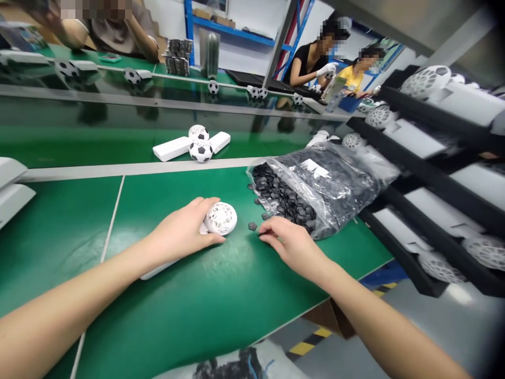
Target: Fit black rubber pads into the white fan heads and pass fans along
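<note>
My left hand (185, 231) is wrapped round a white plastic part with an openwork, football-shaped head (221, 218). Its white handle (160, 270) shows beneath my wrist, lying on the green bench. My right hand (294, 245) is just to the right, thumb and forefinger pinched on what looks like a small black piece at their tips. A loose black pentagon piece (252, 226) lies on the bench between both hands. Beyond my right hand, an opened clear plastic bag (339, 179) spills many black pieces (284, 197) from its mouth.
Black racks (424, 234) of white parts stand at the right. Finished-looking football-headed parts (201, 150) rest on the belt (98, 139) ahead. White parts (13, 189) sit at far left. Co-workers (311, 63) sit across the line. A bench edge (284, 329) runs along the front right.
</note>
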### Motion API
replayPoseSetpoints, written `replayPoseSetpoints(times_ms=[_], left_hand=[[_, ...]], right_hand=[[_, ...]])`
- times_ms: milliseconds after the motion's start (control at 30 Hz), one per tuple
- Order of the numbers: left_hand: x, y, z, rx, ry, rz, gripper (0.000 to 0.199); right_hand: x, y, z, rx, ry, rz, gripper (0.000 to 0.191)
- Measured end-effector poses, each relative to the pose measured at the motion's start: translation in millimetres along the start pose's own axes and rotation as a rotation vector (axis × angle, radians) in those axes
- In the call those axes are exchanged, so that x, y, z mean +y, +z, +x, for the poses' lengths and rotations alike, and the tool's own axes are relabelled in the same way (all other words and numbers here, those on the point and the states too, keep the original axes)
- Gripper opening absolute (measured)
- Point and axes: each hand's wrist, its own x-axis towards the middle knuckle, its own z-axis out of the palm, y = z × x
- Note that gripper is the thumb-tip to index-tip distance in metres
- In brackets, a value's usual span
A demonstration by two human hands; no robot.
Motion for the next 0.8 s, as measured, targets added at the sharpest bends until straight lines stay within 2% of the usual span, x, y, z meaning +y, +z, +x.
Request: replayPoseSetpoints(times_ms=[100, 233, 367, 433, 600, 800], left_hand=[[-3, -1.3, -4, -0.005, -0.003, -0.055, 0.072], [-6, -4.6, -9, -0.008, 0.058, -0.149, 0.062], [-12, -2.6, -10, 0.012, 0.127, -0.155, 0.06], [-14, -0.9, -9, 0.026, 0.138, -0.136, 0.063], [-12, 0.0, -8, 0.061, 0.115, -0.11, 0.073], [-6, -0.4, -6, 0.093, 0.116, -0.09, 0.058]], right_hand=[[-13, 1, 7, 0.025, 0.001, 0.105, 0.008], [-30, 5, 16, 0.047, -0.083, 0.188, 0.011], [-39, 13, 24, 0.152, -0.154, 0.221, 0.006], [-41, 18, 26, 0.191, -0.157, 0.24, 0.005], [-37, 28, 29, 0.183, -0.155, 0.255, 0.007], [-31, 30, 35, 0.201, -0.068, 0.252, 0.008]])
